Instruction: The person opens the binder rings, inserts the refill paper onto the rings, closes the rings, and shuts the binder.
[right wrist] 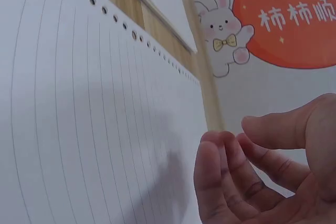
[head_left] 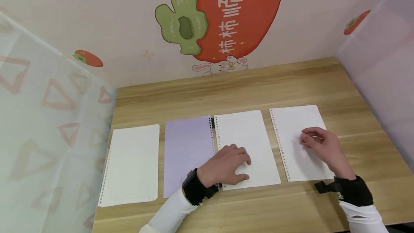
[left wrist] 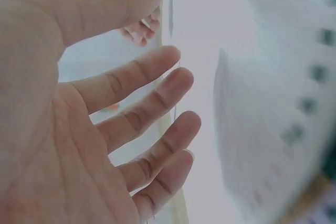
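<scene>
In the head view a loose-leaf notebook lies open, with a purple punched sheet [head_left: 187, 146] on its left and a stack of white lined paper [head_left: 258, 150] on its right. My left hand [head_left: 226, 164] is over the inner part of that white stack, fingers spread and slightly bent, holding nothing. The left wrist view shows its palm and the punched paper edge [left wrist: 302, 103] beside it. Above a loose white lined sheet [head_left: 288, 125] on the right hovers my right hand [head_left: 323, 146], fingers loosely curled. Nothing shows between its thumb and fingers [right wrist: 210, 166] in the right wrist view.
Another white punched stack [head_left: 136, 164] lies on the left of the wooden table [head_left: 226, 92]. A wall with a persimmon print [head_left: 252, 17] stands behind, and pale cloth panels hang at the left [head_left: 48, 118] and right [head_left: 381, 64].
</scene>
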`<state>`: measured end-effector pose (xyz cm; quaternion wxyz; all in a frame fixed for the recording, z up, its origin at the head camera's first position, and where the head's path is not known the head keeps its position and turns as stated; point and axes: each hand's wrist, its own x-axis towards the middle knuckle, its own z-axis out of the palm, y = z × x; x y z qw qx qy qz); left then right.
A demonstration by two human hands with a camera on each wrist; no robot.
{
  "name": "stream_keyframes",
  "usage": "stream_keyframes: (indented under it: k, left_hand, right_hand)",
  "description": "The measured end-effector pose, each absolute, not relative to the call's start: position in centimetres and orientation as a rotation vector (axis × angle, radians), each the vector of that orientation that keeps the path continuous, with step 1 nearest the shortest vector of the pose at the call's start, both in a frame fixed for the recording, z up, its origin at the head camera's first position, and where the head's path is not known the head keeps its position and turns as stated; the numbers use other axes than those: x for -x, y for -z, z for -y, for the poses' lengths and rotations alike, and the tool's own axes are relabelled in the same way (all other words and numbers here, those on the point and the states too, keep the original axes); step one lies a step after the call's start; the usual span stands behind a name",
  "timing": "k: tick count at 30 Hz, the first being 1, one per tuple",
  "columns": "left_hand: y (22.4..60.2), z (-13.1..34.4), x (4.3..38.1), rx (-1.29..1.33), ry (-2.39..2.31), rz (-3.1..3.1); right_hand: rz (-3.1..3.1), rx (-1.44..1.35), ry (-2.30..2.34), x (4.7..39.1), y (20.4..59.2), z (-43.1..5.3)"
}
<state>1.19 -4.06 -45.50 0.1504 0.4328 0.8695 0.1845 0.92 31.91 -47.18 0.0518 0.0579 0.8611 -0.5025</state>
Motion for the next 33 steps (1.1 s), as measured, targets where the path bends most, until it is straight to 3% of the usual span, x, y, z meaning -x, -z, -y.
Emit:
stream_keyframes:
  k: [8,16,33]
  left_hand:
    - [45.8,-1.6,0.5,-1.327,-0.484,-2.517]
    - [47.2,-5.5,-0.3,-1.424,-0.156,-2.577]
    - [48.3,-6.7,-1.4,-1.355,0.002,-2.622]
  right_hand:
    - [-2.854,-0.32,1.273,-1.7,47.2,-35.1]
    - [-2.898,-0.408,1.289,-2.7,47.7,-36.8]
    - [-2.796,-0.427,1.253,-1.7,47.9,-39.5]
